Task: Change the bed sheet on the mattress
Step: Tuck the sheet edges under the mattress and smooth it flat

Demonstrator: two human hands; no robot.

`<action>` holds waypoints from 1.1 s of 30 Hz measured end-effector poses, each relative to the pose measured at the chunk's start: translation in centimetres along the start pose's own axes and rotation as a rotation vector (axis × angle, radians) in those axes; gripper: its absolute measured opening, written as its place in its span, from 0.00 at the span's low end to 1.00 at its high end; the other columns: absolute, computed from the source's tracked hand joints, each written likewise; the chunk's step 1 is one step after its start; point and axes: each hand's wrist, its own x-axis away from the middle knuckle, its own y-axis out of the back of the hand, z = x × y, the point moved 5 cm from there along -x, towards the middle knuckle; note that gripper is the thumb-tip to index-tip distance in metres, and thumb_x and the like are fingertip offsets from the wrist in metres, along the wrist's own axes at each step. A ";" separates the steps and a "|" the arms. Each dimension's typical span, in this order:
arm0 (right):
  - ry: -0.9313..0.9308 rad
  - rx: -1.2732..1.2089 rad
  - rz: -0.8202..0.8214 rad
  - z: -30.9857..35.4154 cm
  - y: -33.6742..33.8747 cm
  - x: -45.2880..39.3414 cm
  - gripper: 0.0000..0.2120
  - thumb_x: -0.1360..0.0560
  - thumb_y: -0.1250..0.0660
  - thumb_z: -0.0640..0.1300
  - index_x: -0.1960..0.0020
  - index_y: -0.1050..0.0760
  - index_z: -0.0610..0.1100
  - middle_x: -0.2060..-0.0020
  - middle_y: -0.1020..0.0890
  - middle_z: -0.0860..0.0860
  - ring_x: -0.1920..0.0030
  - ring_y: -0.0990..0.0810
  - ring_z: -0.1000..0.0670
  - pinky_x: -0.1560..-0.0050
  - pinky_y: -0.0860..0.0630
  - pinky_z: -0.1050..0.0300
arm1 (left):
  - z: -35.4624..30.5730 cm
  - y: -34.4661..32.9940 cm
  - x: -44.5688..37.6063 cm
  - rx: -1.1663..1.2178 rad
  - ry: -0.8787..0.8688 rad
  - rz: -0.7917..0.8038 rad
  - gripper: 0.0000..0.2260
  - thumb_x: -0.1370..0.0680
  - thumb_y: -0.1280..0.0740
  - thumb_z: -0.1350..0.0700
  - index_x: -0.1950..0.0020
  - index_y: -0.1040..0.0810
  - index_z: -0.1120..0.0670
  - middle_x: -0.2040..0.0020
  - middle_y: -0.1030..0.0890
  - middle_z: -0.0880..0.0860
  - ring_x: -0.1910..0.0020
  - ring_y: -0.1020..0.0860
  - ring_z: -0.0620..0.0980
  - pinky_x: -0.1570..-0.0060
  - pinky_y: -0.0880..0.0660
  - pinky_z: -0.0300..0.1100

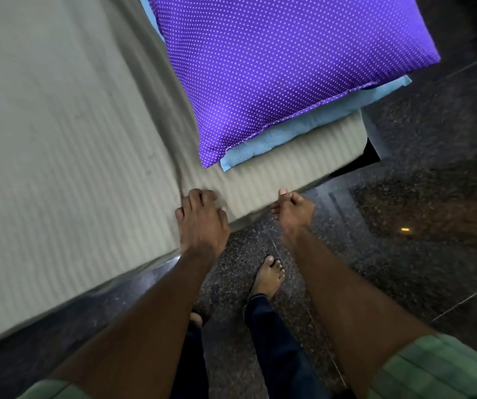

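purple pillow (283,67): top cropped | blue pillow (297,131): mostly covered

Left hand (202,223): bare, no ring, watch or band seen on it or on the wrist. Forearm bare up to a green sleeve (55,391) that ends well behind the hand.

Right hand (292,210): likewise bare and unadorned; short pale nails show at the fingertips. Forearm bare; a second green sleeve (438,370) with faint lighter stripes or checks, its hem folded into a cuff, well behind the hand.

Below and between the hands: dark blue trousers (277,341), denim-like, narrow at the ankle. Bare foot (269,276) below the right hand, no footwear. A second bare foot (196,319) is only partly visible, behind the left forearm.
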 end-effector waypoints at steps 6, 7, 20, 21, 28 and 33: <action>0.178 0.188 0.054 -2.0 1.2 -3.4 0.26 0.26 0.37 0.65 0.62 0.27 0.40 0.71 0.22 0.40 0.70 0.27 0.49 0.66 0.22 0.37 | -1.9 0.7 -0.3 0.007 -0.025 -0.018 0.15 0.22 0.35 0.49 0.37 0.26 0.52 0.40 0.27 0.54 0.42 0.28 0.57 0.43 0.30 0.54; 0.183 0.177 0.049 -1.3 1.6 -3.4 0.26 0.26 0.37 0.65 0.62 0.27 0.40 0.72 0.22 0.41 0.69 0.28 0.50 0.66 0.22 0.37 | -2.0 0.8 -0.2 0.008 -0.026 -0.021 0.15 0.22 0.35 0.49 0.37 0.26 0.52 0.40 0.27 0.54 0.42 0.28 0.57 0.43 0.30 0.54; 0.069 0.389 -0.530 4.0 2.6 2.7 0.10 0.22 0.32 0.49 0.51 0.18 0.43 0.53 0.17 0.40 0.45 0.21 0.36 0.45 0.27 0.43 | 2.3 1.1 0.3 0.101 0.072 -0.018 0.15 0.22 0.35 0.56 0.36 0.25 0.54 0.38 0.28 0.56 0.42 0.27 0.58 0.43 0.27 0.55; 0.256 0.501 -0.538 5.2 1.8 4.3 0.07 0.23 0.32 0.47 0.50 0.21 0.42 0.52 0.18 0.41 0.45 0.22 0.36 0.45 0.28 0.42 | 2.7 1.2 0.3 0.130 0.105 -0.042 0.14 0.23 0.35 0.57 0.37 0.25 0.54 0.38 0.27 0.56 0.42 0.26 0.58 0.43 0.26 0.55; 0.142 0.523 -0.311 2.2 -3.5 7.5 0.23 0.27 0.30 0.65 0.49 0.25 0.44 0.49 0.19 0.44 0.43 0.21 0.38 0.42 0.27 0.41 | 5.0 2.1 0.2 0.269 0.393 -0.136 0.14 0.24 0.34 0.59 0.38 0.25 0.56 0.40 0.26 0.59 0.43 0.26 0.62 0.44 0.28 0.56; 0.006 0.394 -0.110 1.6 -1.8 4.0 0.27 0.19 0.38 0.63 0.48 0.18 0.38 0.50 0.16 0.36 0.46 0.19 0.35 0.52 0.29 0.50 | 4.1 1.1 0.2 0.182 0.212 -0.106 0.14 0.26 0.33 0.59 0.40 0.24 0.55 0.43 0.25 0.58 0.45 0.25 0.62 0.48 0.25 0.56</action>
